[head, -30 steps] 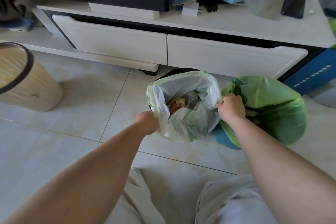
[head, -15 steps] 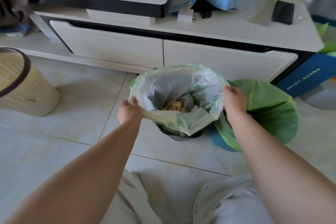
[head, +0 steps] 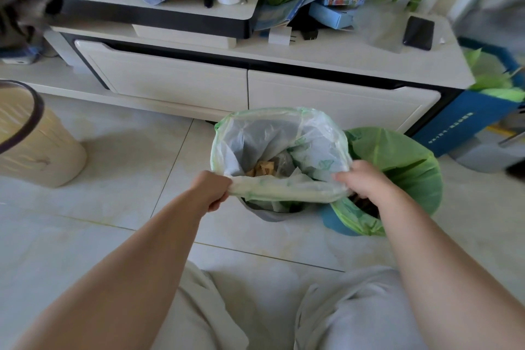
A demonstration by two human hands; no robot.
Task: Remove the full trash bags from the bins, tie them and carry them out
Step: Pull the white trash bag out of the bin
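Right now my left hand (head: 213, 189) is fisted round the near-left corner of the rim of the white bag (head: 255, 136). My right hand (head: 365, 180) grips the near-right corner, thumb on top. Both are clamped on plastic, and the near edge is pulled into a taut band between them. The bag sits mouth-open in the grey bin (head: 268, 215), whose lip shows just under that band. Brown scraps (head: 262, 169) lie low inside, so I judge the load light.

To lift well, I'd gather the far rim too before pulling, or the back may sag and spill. A straight upward pull with both hands level should free the liner without dragging the bin along. Film this thin could tear if I yank from one corner. Once it's out, I'd bring my fists together and twist the neck for the knot.

Room is tight behind: the drawer fronts (head: 176, 85) of the low cabinet (head: 341, 57) stand just beyond the bag's far rim. On my right, the green bag (head: 403, 156) in the blue bin (head: 332, 223) is right against my hand; whether they touch I can't tell. On my left, floor tile (head: 119, 179) runs out toward the beige bin (head: 48, 156), well apart. My knees (head: 216, 312) are close below, so up and leftward looks like the free path.
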